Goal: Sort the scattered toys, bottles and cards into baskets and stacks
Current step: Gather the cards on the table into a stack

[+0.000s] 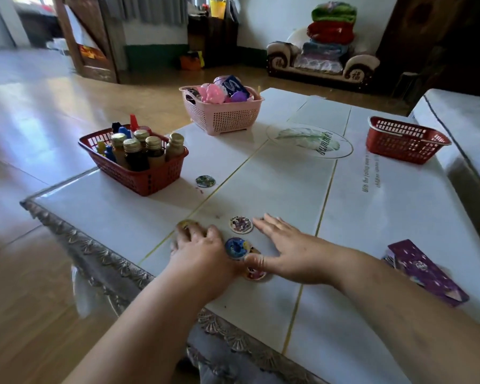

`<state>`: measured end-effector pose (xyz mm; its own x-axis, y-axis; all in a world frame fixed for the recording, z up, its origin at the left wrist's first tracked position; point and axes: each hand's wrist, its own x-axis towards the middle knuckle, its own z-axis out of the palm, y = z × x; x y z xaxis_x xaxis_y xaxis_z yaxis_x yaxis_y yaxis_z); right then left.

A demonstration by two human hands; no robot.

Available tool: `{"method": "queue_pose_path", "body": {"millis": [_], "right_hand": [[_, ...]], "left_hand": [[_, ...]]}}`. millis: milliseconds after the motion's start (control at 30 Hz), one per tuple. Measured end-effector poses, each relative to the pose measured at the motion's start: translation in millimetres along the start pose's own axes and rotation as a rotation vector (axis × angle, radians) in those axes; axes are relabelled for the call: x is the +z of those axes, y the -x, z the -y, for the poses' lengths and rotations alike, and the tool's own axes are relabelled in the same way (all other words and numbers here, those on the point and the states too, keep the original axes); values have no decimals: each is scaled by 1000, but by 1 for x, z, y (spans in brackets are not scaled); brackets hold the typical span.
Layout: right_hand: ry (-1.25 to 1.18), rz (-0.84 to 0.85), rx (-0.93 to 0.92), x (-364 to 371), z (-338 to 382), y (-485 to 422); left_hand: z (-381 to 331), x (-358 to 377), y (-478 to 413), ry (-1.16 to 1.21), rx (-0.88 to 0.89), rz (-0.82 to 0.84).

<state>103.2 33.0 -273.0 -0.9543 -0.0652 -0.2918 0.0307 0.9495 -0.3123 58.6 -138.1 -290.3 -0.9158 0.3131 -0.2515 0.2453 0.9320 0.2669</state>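
Note:
Round picture cards lie near the table's front edge. My left hand (200, 245) is palm down, its bent fingertips on a yellowish round card (187, 224). At its thumb side it grips a blue round card (236, 248), which is tilted up off the table. My right hand (283, 245) lies flat with straight fingers, and its thumb presses on a pinkish round card (254, 273). A white-rimmed round card (241, 224) sits between the two hands. Another round card (205, 181) lies alone further back.
A red basket (139, 176) with several bottles stands at the left. A pink basket (222, 117) of toys is at the back, and an empty-looking red basket (405, 142) at the right. A purple card pack (424, 270) lies by my right forearm. The table (288, 184) drops off at the left and front.

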Motion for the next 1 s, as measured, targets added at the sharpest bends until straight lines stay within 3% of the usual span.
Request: {"method": "queue_pose_path", "body": {"millis": [133,333,467,667,833,1000], "right_hand": [[65,26,-25,15,2,7],[-48,-135,-60,17,5,-19],[-9,-149,66,24,2,-26],[10,-186,66,28,-1,-29],[15,-189,42,29,1,-28],[-6,-196,-48,32,1,-8]], "left_hand": [[1,5,-3,109,271,-115],[5,-12,-7,301,241,-273],[7,-34,-44,234,206,-209],[16,-34,-110,24,130,-69],[13,-27,-61,18,318,-76],[20,-12,11,8,315,-51]]}}
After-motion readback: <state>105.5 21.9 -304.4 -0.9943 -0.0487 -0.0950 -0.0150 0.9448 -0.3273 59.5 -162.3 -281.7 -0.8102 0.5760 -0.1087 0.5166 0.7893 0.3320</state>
